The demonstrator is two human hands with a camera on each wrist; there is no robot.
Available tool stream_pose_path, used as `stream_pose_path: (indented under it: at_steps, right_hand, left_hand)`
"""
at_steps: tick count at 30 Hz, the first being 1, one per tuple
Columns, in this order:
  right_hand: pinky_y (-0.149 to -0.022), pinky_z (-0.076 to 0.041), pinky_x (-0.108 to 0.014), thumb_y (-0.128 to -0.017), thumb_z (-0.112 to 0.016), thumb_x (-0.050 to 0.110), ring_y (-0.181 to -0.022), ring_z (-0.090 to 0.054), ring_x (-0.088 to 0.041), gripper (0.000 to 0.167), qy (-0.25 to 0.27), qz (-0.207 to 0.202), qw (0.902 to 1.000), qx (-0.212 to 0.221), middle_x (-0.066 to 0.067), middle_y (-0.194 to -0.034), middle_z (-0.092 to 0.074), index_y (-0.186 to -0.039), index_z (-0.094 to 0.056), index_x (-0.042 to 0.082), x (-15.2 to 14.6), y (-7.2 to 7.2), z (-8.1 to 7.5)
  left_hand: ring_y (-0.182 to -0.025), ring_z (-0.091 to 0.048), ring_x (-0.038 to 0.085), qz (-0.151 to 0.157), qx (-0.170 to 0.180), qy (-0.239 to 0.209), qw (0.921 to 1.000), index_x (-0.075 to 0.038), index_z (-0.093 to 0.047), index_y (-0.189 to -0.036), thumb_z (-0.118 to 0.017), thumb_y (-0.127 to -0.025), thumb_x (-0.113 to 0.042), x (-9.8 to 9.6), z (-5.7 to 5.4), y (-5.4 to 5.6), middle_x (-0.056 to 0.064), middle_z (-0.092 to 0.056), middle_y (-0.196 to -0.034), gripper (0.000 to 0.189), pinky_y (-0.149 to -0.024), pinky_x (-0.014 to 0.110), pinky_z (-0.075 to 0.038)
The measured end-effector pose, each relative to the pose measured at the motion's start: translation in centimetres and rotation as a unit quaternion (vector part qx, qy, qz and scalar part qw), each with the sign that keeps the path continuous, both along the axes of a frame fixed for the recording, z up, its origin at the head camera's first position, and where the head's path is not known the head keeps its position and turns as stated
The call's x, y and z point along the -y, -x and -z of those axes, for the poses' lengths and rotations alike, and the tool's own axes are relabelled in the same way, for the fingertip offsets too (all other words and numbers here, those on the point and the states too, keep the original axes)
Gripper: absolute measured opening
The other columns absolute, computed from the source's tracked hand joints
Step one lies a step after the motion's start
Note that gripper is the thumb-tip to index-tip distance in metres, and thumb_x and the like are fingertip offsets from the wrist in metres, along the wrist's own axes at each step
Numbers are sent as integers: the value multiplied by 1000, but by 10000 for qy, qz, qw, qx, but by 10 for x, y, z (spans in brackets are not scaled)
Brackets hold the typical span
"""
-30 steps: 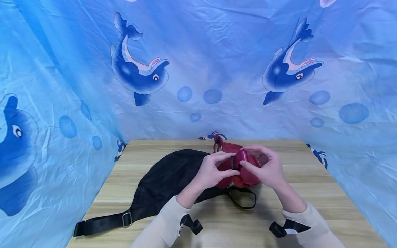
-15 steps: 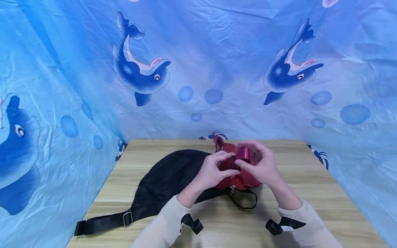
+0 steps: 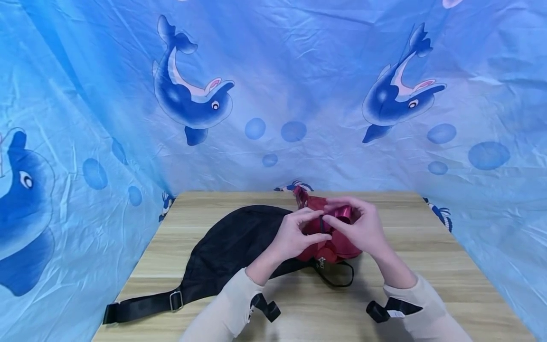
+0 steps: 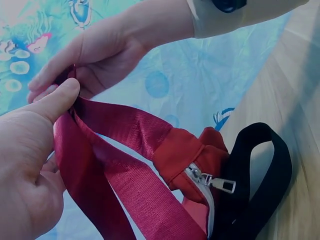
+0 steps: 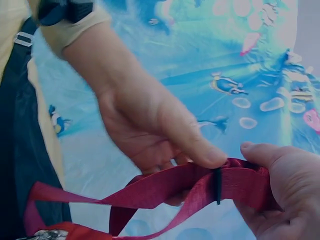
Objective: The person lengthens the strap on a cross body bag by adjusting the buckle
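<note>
A crimson webbing strap (image 4: 140,185) rises in loops from a small red bag (image 4: 177,155) with a metal zip pull (image 4: 222,185). On the strap sits a black slide buckle (image 5: 218,186). My left hand (image 3: 292,233) pinches the strap by this buckle, thumb on top. Facing it, my right hand (image 3: 359,227) holds the folded strap between thumb and fingers on the buckle's other side. The fingertips of the two hands are close together above the red bag. Part of the buckle is hidden behind fingers in the head view.
A large black bag (image 3: 239,237) lies left of the red one, its wide strap (image 3: 141,309) with a metal buckle reaching toward the front left. A thin black loop (image 3: 342,285) lies by the red bag. Blue dolphin-printed curtains (image 3: 273,95) surround the wooden table (image 3: 427,266).
My right hand has shifted slightly left, closer to my left hand, and the crimson strap loop between its fingers has slid rightward. My left hand has stayed nearly still.
</note>
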State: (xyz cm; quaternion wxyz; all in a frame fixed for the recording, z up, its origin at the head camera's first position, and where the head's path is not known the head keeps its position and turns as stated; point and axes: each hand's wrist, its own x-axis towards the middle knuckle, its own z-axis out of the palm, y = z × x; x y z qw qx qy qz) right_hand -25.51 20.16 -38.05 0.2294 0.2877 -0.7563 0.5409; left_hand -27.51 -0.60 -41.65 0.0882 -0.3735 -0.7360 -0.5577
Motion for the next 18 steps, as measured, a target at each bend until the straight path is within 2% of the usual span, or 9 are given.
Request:
stream_pose_path:
  at_steps: [2,4,5,7,9,13,14,16,18]
  right_hand:
    - [-50,-45,-20,-84,-84,-10,-77,-70,-5,33,148,88,9997,-176,-11,-102,-82,-116,-77,-1,0,0,0]
    - [-46,-37,-23,-84,-83,-13,-69,-64,-3,33,317,83,9987,-390,-5,-100,-83,-115,-77,-4,0,1,-4]
    - [-46,-35,-24,-83,-82,-15,-70,-65,-3,33,421,31,9981,-459,-1,-100,-83,-114,-76,-5,0,2,-6]
    - [-46,-35,-23,-83,-81,-16,-67,-61,-2,35,506,-97,9972,-540,4,-101,-83,-116,-75,-6,0,2,-10]
    - [-50,-44,-19,-82,-82,-16,-70,-63,-2,42,409,-229,9978,-467,1,-108,-81,-122,-74,-4,-1,2,-12]
    - [-64,-60,-22,-82,-87,-7,-83,-73,-7,53,-207,-279,9993,-127,-8,-115,-78,-130,-72,7,-4,0,-6]
    - [-64,-61,-23,-82,-88,-5,-84,-74,-8,52,-326,-250,9991,-63,-10,-115,-78,-130,-72,9,-5,-1,-4]
    - [-57,-57,-22,-83,-88,-3,-73,-69,-4,47,-422,-110,9990,-79,-8,-110,-79,-126,-75,12,-7,-2,0]
    - [-52,-53,-21,-84,-86,-6,-68,-67,-3,41,-201,-38,9997,-161,-8,-104,-81,-121,-77,9,-8,-4,4]
  left_hand:
    - [-121,-69,21,-56,-40,53,10000,-3,-71,-138,-87,-89,-10,0,1,-1,12,-75,-128,52,-105,25,-57]
    - [-108,-70,17,-179,-139,190,9996,-6,-71,-138,-87,-90,-14,1,-1,0,9,-75,-129,52,-92,20,-59]
    - [-98,-69,15,-260,-202,276,9991,-8,-71,-139,-87,-90,-16,2,-4,1,7,-75,-130,52,-84,17,-58]
    - [-94,-66,11,-402,-310,439,9977,-11,-72,-138,-87,-91,-19,3,-9,2,4,-76,-130,51,-75,17,-53]
    - [-93,-66,12,-411,-359,494,9973,-11,-72,-138,-86,-92,-20,4,-12,3,5,-75,-129,49,-74,18,-54]
    - [-115,-70,19,-307,-438,380,9978,-7,-72,-137,-85,-92,-18,3,-11,-1,8,-76,-127,48,-95,26,-59]
    - [-114,-70,19,-278,-429,361,9980,-7,-72,-137,-85,-92,-18,2,-9,-2,9,-76,-126,48,-95,27,-60]
    - [-112,-70,16,-232,-370,353,9984,-7,-72,-138,-85,-93,-19,0,-5,-6,8,-76,-126,48,-92,25,-59]
    - [-104,-68,9,-242,-342,426,9982,-9,-71,-139,-85,-94,-22,-1,-1,-8,7,-76,-126,49,-83,20,-58]
